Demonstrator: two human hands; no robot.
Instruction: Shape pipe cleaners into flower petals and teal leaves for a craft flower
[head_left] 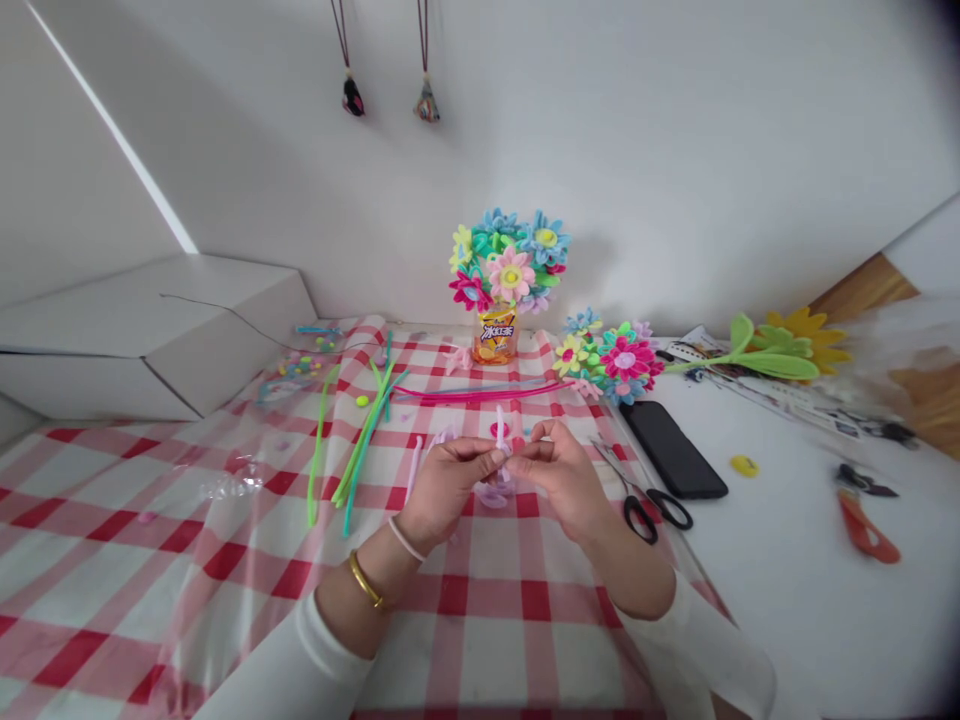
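Observation:
Between my two hands is a light purple pipe cleaner [501, 428], one end of it standing up. The fingers of my left hand [450, 480] pinch it, thumb against forefinger. My right hand [564, 475] has its thumb and forefinger closed at the other side of the same piece. Below the fingertips hang or lie more purple loops [495, 496]; whether they join the held piece I cannot tell. A straight lilac pipe cleaner [414, 470] lies left of my left hand. Scissors [634, 490] with black handles rest just right of my right hand.
Green pipe cleaners [364, 440] lie to the left, pink ones [484, 396] behind my hands. A jar [495, 338] of fuzzy flowers stands at the back, a second bouquet [615, 360] right of it. A phone [673, 450] lies right, a white box [150, 330] left.

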